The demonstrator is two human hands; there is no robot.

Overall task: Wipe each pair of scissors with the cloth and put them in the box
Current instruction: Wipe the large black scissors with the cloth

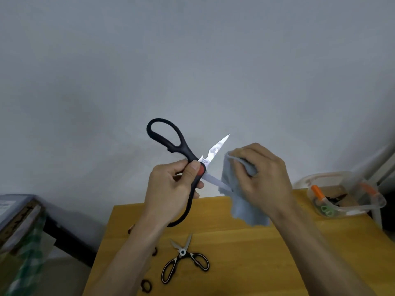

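My left hand grips large black-handled scissors near their red pivot, raised above the table with the blades spread apart. One blade points up and right; the other runs into a grey-blue cloth. My right hand pinches that cloth around the lower blade. A smaller pair of scissors with black and white handles lies partly spread on the wooden table. A clear plastic box stands at the table's far right corner and holds scissors with orange and green parts.
More dark scissor handles peek out from under my left forearm near the table's left edge. A dark bench with a box and green-checked cloth stands to the left. A pale wall lies behind.
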